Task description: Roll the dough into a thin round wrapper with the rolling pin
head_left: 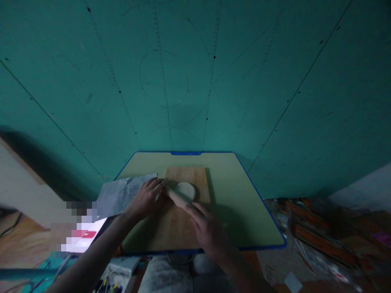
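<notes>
Together, left grip [149, 196] and right grip [207, 228] hold a rolling pin [177, 198] by its ends.
Flat dough [187, 189] lies at its one o'clock, on a board [174, 228].

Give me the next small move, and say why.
I'd probably ease the pale roller forward across the round piece: the left hand and right hand are at its ends, and it lies along the piece's near edge, with much of the piece uncovered.

Disc [187, 189] on board [172, 232], board on table [232, 175]
</notes>
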{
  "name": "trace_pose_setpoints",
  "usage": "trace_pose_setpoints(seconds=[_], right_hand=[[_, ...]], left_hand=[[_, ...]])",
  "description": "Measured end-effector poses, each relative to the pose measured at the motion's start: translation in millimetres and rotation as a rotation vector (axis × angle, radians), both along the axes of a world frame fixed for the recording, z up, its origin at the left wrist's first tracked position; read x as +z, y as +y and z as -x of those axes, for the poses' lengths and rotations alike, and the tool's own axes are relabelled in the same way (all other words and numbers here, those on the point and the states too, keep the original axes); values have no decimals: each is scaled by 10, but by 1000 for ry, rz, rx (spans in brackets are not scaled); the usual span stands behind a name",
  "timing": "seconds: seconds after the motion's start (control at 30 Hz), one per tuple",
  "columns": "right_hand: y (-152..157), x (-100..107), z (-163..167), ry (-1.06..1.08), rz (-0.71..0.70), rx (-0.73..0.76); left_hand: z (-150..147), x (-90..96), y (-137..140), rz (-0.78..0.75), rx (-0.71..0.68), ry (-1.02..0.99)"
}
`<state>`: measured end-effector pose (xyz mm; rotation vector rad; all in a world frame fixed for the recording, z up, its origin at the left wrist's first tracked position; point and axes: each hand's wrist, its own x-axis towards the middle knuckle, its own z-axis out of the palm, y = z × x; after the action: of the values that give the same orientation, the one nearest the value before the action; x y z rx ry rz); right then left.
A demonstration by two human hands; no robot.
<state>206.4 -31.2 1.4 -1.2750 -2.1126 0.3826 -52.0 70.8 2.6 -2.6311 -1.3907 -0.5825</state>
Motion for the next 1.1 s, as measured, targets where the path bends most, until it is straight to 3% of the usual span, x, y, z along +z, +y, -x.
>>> trace_pose_setpoints(seconds=[0.13, 0.3, 0.53, 0.77, 1.1], right_hand=[[140, -10, -207, 36, -65, -66], [312, 35, -430, -24, -71, -37], [531, -86, -470, -155, -57, -86], [1076, -67, -358, -258, -173, -181], [1885, 193, 2, -296, -47, -203]], left_hand=[[26, 64, -220, -2, 4, 19], [35, 98, -421, 66, -41, -25], [-119, 73, -561, 45, -29, -103], [-249, 11, -377, 33, 126, -112], [-185, 87, 44, -19, 263, -152]])
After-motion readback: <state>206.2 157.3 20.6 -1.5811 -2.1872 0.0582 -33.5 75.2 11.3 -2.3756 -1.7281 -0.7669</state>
